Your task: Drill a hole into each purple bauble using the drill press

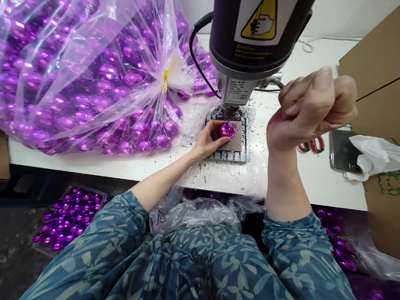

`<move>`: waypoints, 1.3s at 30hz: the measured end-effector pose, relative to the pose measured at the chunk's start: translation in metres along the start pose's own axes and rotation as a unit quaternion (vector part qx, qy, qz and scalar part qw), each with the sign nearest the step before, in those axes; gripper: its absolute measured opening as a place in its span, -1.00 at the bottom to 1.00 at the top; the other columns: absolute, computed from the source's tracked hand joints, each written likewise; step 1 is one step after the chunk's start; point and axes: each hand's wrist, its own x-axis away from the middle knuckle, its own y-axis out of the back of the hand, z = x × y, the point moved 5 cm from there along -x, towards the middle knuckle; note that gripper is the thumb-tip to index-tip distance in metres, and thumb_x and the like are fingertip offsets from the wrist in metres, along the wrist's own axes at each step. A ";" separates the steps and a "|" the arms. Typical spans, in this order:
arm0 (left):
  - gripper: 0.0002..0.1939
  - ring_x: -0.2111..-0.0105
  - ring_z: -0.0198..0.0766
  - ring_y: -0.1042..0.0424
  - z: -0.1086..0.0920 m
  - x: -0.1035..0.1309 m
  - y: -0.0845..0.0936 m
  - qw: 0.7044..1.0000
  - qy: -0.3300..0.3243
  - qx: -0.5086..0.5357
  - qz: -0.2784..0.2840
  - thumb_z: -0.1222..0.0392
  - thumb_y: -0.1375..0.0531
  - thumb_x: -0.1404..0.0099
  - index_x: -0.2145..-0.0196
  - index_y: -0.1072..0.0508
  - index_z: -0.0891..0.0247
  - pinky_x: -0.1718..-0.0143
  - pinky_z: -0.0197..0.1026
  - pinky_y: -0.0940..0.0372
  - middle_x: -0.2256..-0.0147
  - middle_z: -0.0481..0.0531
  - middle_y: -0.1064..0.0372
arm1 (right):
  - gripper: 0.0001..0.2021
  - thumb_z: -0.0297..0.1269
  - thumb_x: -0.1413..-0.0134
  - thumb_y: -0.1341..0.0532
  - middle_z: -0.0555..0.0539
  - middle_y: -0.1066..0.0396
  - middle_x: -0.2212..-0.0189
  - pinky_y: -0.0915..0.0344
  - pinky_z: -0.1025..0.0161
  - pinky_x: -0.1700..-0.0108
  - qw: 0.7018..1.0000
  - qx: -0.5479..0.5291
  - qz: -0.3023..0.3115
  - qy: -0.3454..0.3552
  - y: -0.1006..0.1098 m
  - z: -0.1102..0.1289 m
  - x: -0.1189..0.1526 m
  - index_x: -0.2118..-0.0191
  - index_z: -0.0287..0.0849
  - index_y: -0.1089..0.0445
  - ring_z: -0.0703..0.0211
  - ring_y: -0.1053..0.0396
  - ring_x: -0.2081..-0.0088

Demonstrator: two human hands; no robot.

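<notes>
My left hand [209,140] grips a faceted purple ball [227,130] between thumb and fingers, on a brown board [235,144] at the base of a drill press [249,57]. The tip of the press comes down onto the top of the ball. My right hand [314,105] is raised at the right of the press, its fingers curled into a fist; what it holds is hard to make out, though a thin dark rod [382,87] extends to its right. Dark shavings lie around the metal base plate [232,157].
A large clear bag of purple balls [99,74] covers the table's left side. Red-handled scissors [317,145], a phone [344,151] and white tissue [384,154] lie at right beside a cardboard box [395,54]. A tray of purple pieces [68,218] sits below left.
</notes>
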 end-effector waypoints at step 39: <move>-0.62 0.29 0.05 -0.62 -0.081 0.171 0.012 0.764 -0.024 -0.427 0.483 -0.11 -0.39 -0.44 0.07 -0.64 0.29 0.30 0.01 -0.45 0.30 0.21 -0.62 | -0.56 -0.54 -0.39 -0.07 0.16 0.06 0.74 0.26 0.30 0.59 0.994 -0.043 0.038 -0.097 -0.030 -0.013 -0.050 0.55 -0.08 -0.09 0.48 0.06 0.72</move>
